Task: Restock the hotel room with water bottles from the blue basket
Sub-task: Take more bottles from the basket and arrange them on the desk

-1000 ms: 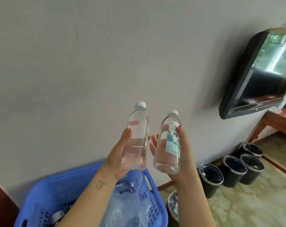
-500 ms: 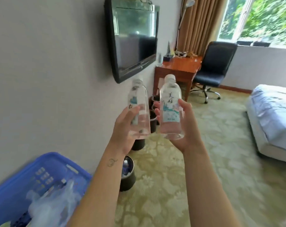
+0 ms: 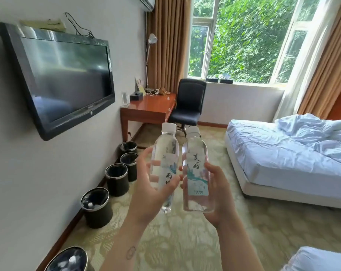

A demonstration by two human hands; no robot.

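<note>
I hold two clear water bottles with white caps upright in front of me, side by side and nearly touching. My left hand grips the left water bottle around its lower half. My right hand grips the right water bottle, whose white and teal label faces me. The blue basket is out of view.
A row of black waste bins lines the left wall under a wall-mounted TV. A wooden desk and a black office chair stand ahead by the window. A bed with white sheets is on the right; patterned carpet lies between.
My view has swung right from the wall and blue basket into the room. The basket has left the view. Both hands still hold the bottles, carried forward.
</note>
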